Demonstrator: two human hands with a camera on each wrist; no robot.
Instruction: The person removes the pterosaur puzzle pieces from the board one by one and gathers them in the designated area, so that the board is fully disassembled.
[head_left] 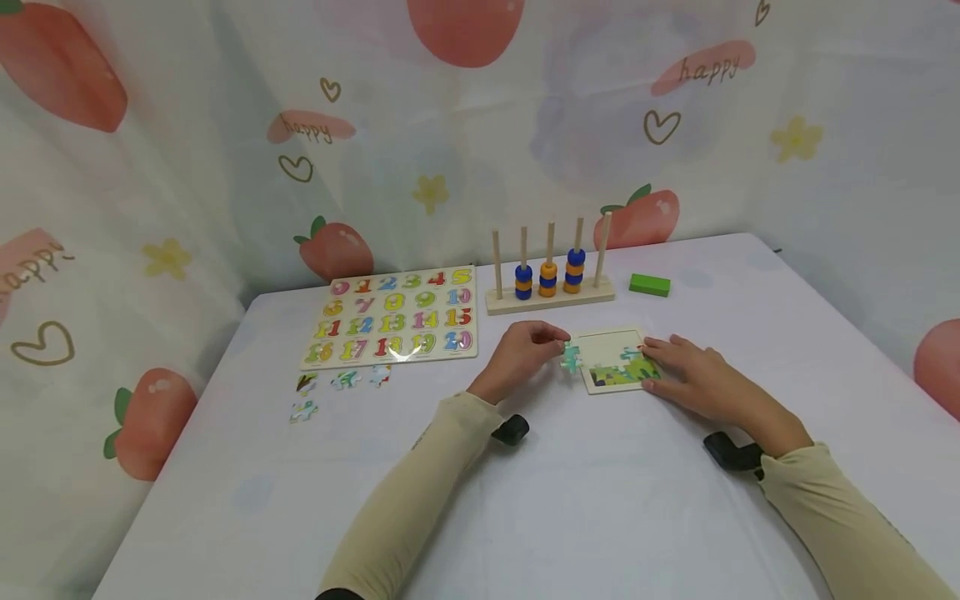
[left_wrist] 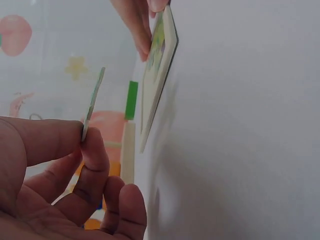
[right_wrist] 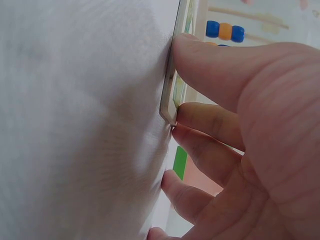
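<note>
My left hand (head_left: 525,354) pinches a light-blue jigsaw puzzle piece (head_left: 572,358) between thumb and forefinger, at the left side of a small puzzle tray (head_left: 600,343). Seen edge-on in the left wrist view, the puzzle piece (left_wrist: 94,102) is held off the tray. Several green and yellow pieces (head_left: 622,372) lie joined along the tray's lower part; its upper left shows bare board. My right hand (head_left: 697,379) rests at the tray's right side. In the right wrist view its thumb (right_wrist: 200,57) lies on the tray's rim, and the fingertips touch the edge and the cloth.
Several loose puzzle pieces (head_left: 345,380) lie on the left, below a number board (head_left: 390,317). Behind the tray stands a peg stand (head_left: 551,298) with blue and orange rings, next to a green block (head_left: 649,285). A printed curtain hangs behind the white-covered table (head_left: 570,500).
</note>
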